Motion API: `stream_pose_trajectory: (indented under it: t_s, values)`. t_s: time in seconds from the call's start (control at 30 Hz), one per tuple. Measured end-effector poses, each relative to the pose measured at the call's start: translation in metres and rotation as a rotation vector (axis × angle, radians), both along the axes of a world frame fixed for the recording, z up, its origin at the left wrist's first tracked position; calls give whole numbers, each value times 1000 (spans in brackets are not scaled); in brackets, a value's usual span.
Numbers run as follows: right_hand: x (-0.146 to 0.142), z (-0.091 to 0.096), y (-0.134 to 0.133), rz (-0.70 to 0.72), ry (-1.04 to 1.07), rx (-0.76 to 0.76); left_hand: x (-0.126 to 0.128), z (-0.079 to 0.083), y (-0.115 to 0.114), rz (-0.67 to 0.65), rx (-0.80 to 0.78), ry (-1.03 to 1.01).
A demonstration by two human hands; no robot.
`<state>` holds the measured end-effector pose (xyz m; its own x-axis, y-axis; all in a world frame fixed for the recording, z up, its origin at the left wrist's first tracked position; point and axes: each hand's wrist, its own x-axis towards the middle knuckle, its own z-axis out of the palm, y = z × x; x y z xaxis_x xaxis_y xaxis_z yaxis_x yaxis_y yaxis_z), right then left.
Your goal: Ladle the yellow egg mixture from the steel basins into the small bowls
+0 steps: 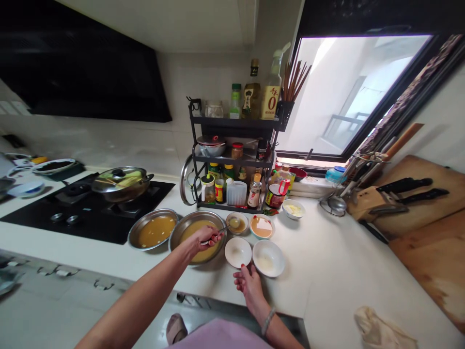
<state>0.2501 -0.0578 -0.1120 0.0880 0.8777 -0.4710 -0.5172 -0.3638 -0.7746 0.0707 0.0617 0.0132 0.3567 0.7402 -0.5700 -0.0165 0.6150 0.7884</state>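
My left hand [209,237] is closed around the handle of a metal spoon [233,223], reaching across a large steel bowl [173,242] of yellowish liquid. The spoon's head is over a small bowl [246,224] of brownish liquid. My right hand [249,285] is half spread with loosely bent fingers, at the near rim of a small white bowl [232,250]; whether it touches the rim I cannot tell. To its right is another white bowl [279,259] with a little pale liquid in it. An orange-brown liquid fills the bowl [271,234] behind.
Left of these stands a second steel bowl [132,237], beside the black stove [101,229] with a lidded pan [118,186]. Behind is a black rack [232,121] of bottles and jars. A bowl of pale pieces [286,207], a knife block [361,203] and a cloth [381,329] are rightward.
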Motion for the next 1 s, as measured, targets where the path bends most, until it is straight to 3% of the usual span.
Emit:
stream_pose_trajectory:
  t_s: [0.27, 0.43, 0.57, 0.77, 0.83, 0.9, 1.0]
  values:
    - [1, 1, -1, 3, 12, 3, -30, 23, -30, 130, -57, -93]
    - [1, 1, -1, 1, 5, -5, -60, 24, -60, 204, -19, -63]
    - [1, 3, -1, 12, -4, -4, -77, 13, -81, 172, 145, 192]
    - [1, 7, -1, 19, -13, -13, -86, -8, -96, -94, 522, 971]
    - [1, 8, -1, 18, -16, -13, -85, -10, -95, -123, 673, 1152]
    - [1, 8, -1, 14, -16, -12, -81, -7, -92, -99, 748, 1198]
    - [1, 8, -1, 5, -11, -6, -65, 4, -80, -60, 724, 1038]
